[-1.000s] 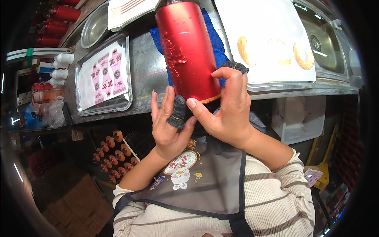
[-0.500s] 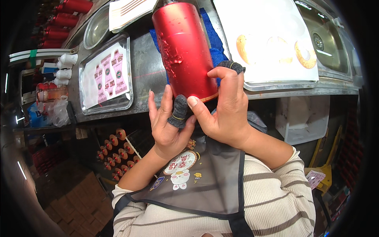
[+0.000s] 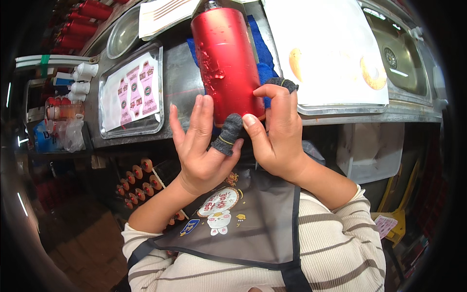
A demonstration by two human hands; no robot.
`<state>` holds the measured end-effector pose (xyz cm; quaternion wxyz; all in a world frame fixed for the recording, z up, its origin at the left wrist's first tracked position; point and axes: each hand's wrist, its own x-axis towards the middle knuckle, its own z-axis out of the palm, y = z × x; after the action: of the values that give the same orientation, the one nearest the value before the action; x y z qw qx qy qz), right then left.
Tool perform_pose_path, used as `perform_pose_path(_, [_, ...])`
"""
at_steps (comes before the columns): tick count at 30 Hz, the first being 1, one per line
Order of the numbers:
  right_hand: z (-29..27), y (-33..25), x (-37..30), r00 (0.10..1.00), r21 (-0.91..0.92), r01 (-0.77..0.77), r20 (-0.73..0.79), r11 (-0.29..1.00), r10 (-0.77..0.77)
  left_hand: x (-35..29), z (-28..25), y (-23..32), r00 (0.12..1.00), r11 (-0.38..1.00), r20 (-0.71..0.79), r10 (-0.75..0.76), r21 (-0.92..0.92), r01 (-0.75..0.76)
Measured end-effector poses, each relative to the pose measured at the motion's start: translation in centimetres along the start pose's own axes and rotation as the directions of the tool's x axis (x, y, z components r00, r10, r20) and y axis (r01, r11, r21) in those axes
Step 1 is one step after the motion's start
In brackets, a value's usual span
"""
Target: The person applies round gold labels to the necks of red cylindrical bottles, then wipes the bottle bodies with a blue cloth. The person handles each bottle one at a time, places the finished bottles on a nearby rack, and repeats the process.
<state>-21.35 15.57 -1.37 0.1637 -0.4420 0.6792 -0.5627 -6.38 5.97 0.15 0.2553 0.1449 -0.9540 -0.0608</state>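
Note:
A red metallic bottle (image 3: pixel 228 63) with water drops lies on its side, its neck pointing away from me. It rests on a blue cloth (image 3: pixel 264 72) on the steel counter (image 3: pixel 180 68). My left hand (image 3: pixel 198 146) has its fingers spread at the bottle's near left end. A dark grey knitted finger cover (image 3: pixel 228 134), held by a thin band, sits on its index finger against the near rim. My right hand (image 3: pixel 279 134) grips the near right end, thumb at the rim and a bent finger on the side. It wears another grey cover (image 3: pixel 283 83).
To the left is a metal tray (image 3: pixel 159 121) holding pink labels. On the right, a tray (image 3: pixel 340 109) carries a white sheet with orange-gold curved labels, beside a sink (image 3: pixel 413 58). A metal bowl (image 3: pixel 113 46), white plastic pieces (image 3: pixel 86 71) and a white bin (image 3: pixel 369 168) are around.
My left hand's outer fingers have spread and moved left, while its covered index finger has shifted right along the near rim. My right thumb has moved slightly right; the bottle stays on the cloth.

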Motion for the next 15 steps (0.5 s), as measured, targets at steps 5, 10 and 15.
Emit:
perform_pose_path(5, [-0.9, 0.4, 0.1, 0.998, 0.122, -0.061, 0.035, 0.991, 0.057, 2.3, -1.5, 0.6, 0.996, 0.994, 0.022, 0.087, 0.068, -0.088])
perform_pose_path(10, [-2.0, 1.4, -0.3, 0.981, 0.395, -0.192, 0.057, 0.898, 0.185, 3.5, -1.4, 1.1, 0.988, 0.988, 0.072, 0.135, 0.063, -0.139])
perform_pose_path(15, [-3.6, 2.1, -0.9, 0.979, 0.303, -0.195, 0.009, 0.933, 0.202, 3.9, 0.0, 2.1, 0.992, 0.993, 0.058, 0.116, 0.016, -0.117])
